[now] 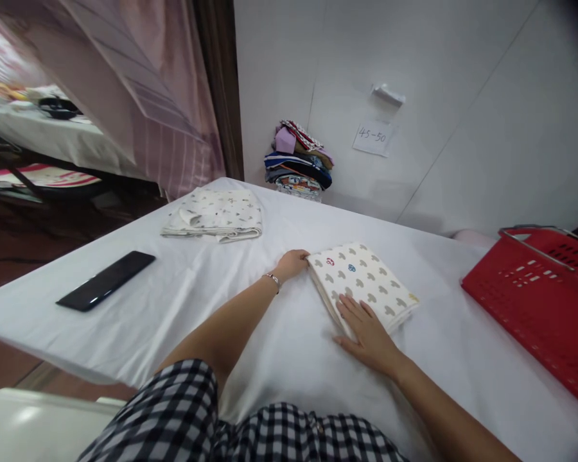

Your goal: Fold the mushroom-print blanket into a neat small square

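A square folded cloth (361, 276), cream with a grey-brown mushroom print and a few coloured motifs, lies on the white-covered table (207, 301). My left hand (293, 264) pinches its left corner, the fingertips partly hidden against the fabric. On the near edge of the same cloth my right hand (370, 337) rests flat, fingers stretched out. Further back on the left lies another folded cloth (216, 215), white with small dark prints.
A black phone-like slab (106, 280) lies at the table's left. At the right stands a red plastic basket (534, 308). A pile of folded fabrics (298, 163) rises by the wall, near a paper sign (373, 136). A pink curtain (173, 128) hangs at the left.
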`<action>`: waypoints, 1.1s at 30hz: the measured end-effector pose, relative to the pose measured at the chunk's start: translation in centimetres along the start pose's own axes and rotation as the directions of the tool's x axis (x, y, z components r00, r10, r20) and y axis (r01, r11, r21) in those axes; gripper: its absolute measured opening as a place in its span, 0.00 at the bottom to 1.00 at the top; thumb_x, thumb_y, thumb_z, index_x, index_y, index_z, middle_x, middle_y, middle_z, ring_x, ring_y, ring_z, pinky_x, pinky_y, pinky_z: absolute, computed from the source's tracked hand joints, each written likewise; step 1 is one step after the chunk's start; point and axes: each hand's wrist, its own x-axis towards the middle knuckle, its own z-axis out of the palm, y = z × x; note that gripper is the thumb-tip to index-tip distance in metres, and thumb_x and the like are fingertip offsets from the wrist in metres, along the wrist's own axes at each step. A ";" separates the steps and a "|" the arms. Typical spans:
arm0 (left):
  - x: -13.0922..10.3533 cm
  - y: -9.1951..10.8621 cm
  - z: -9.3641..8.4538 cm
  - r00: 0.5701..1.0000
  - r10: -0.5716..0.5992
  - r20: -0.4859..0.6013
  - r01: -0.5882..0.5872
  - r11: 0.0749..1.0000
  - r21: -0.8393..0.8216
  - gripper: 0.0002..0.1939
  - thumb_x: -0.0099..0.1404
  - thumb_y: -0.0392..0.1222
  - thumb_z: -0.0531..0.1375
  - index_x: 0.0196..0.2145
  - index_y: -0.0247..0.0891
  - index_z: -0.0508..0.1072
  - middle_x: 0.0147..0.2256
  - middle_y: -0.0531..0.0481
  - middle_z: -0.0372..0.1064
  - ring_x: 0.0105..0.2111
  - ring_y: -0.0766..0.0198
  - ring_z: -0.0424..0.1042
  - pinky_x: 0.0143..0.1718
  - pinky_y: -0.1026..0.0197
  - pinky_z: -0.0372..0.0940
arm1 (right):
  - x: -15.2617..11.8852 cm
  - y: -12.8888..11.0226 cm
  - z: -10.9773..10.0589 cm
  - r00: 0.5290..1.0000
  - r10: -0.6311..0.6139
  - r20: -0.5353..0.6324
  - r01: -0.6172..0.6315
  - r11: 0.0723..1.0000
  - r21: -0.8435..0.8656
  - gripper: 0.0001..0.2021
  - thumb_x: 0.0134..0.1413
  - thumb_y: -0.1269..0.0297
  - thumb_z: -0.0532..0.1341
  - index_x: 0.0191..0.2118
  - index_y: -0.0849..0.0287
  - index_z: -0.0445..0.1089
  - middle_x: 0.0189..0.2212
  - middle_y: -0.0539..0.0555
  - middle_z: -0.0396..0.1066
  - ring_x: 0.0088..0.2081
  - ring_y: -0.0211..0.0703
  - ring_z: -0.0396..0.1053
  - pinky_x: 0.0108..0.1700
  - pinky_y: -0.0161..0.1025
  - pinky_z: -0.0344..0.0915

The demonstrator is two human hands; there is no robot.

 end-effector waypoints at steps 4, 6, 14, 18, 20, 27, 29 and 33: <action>-1.4 0.1 -0.2 0.998 0.010 -0.059 -0.010 1.000 0.003 0.21 0.58 0.36 0.59 0.51 0.38 0.71 0.47 0.45 0.72 0.43 0.60 0.71 0.45 0.62 0.64 | -0.4 0.2 -1.9 0.990 0.117 -0.079 -0.104 0.983 0.148 0.31 0.62 0.48 0.49 0.67 0.49 0.43 0.66 0.53 0.44 0.66 0.50 0.42 0.65 0.56 0.42; -2.4 0.3 -0.3 0.995 0.017 -0.100 -0.016 1.000 0.005 0.23 0.59 0.36 0.58 0.54 0.38 0.68 0.52 0.44 0.68 0.47 0.59 0.69 0.48 0.61 0.63 | -0.6 0.6 -2.2 0.973 0.156 -0.168 -0.134 0.981 0.139 0.30 0.62 0.50 0.48 0.67 0.48 0.42 0.66 0.51 0.43 0.66 0.49 0.40 0.65 0.56 0.40; -5.7 4.4 2.5 0.868 0.482 -0.117 -0.473 0.876 0.096 0.18 0.64 0.42 0.55 0.52 0.42 0.69 0.56 0.46 0.63 0.59 0.57 0.56 0.63 0.49 0.45 | -0.6 2.1 0.9 0.985 0.141 -0.097 -0.147 0.987 -0.065 0.30 0.61 0.47 0.48 0.65 0.53 0.50 0.65 0.55 0.46 0.66 0.52 0.39 0.65 0.58 0.35; -7.3 5.1 5.1 0.807 0.575 0.135 -0.590 0.798 0.123 0.19 0.64 0.47 0.56 0.52 0.44 0.68 0.60 0.47 0.59 0.63 0.55 0.50 0.64 0.46 0.34 | -0.8 1.7 -0.4 0.984 0.167 -0.056 -0.165 0.986 0.030 0.28 0.62 0.47 0.46 0.64 0.53 0.54 0.65 0.55 0.48 0.66 0.50 0.41 0.65 0.57 0.36; -7.5 4.5 5.7 0.822 0.546 0.163 -0.566 0.814 0.129 0.19 0.65 0.47 0.54 0.52 0.44 0.68 0.59 0.47 0.59 0.63 0.56 0.50 0.64 0.46 0.32 | -1.0 2.4 -1.5 0.976 0.196 -0.099 -0.191 0.980 0.065 0.25 0.63 0.49 0.47 0.62 0.52 0.58 0.64 0.55 0.51 0.66 0.49 0.43 0.64 0.57 0.36; -6.7 3.1 6.0 0.806 0.567 0.172 -0.592 0.761 0.266 0.21 0.68 0.50 0.49 0.55 0.43 0.66 0.61 0.47 0.57 0.63 0.56 0.49 0.65 0.48 0.31 | -2.2 12.0 -3.9 0.668 0.570 -0.479 -0.469 0.822 0.324 0.21 0.57 0.55 0.55 0.54 0.55 0.67 0.59 0.56 0.62 0.61 0.48 0.55 0.61 0.50 0.50; -6.8 3.0 5.9 0.799 0.581 0.157 -0.599 0.744 0.295 0.21 0.68 0.50 0.49 0.55 0.44 0.66 0.60 0.47 0.59 0.63 0.56 0.50 0.65 0.47 0.34 | -2.5 14.5 -4.3 0.566 0.709 -0.422 -0.521 0.704 0.483 0.22 0.55 0.53 0.56 0.52 0.57 0.68 0.53 0.57 0.68 0.54 0.47 0.64 0.57 0.47 0.57; -7.8 3.1 5.8 0.677 0.724 0.131 -0.722 0.620 0.307 0.21 0.67 0.48 0.51 0.56 0.43 0.65 0.56 0.46 0.64 0.60 0.54 0.56 0.63 0.41 0.39 | -2.7 16.5 -4.9 0.610 0.748 -0.261 -0.540 0.633 0.555 0.19 0.52 0.50 0.57 0.43 0.58 0.74 0.37 0.53 0.76 0.41 0.46 0.71 0.45 0.42 0.64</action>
